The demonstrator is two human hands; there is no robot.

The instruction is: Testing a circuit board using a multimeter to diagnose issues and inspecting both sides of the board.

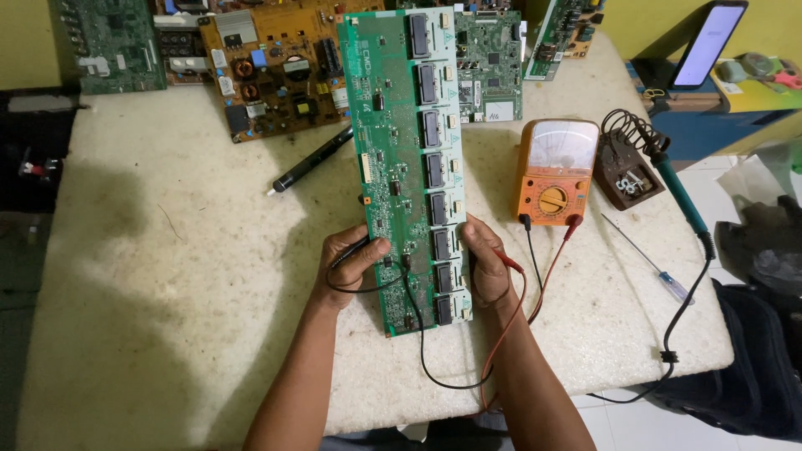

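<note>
I keep the long green circuit board [407, 159] lying flat on the desk [184, 250], its near end pulled toward me so both hands can work it from either edge. My left hand [351, 263] sits at the board's left edge, fingers [374, 248] closed around the black probe [349, 252], whose tip seems to reach onto the board. My right hand [486, 266] rests at the board's right edge, fingers curled on the red probe [508, 261] and steadying that edge beside the row of black parts. Both leads trail off the board to the orange meter [555, 171], which lies face up just right of the board. A soldering iron [681, 196] lies farther right of the board.
</note>
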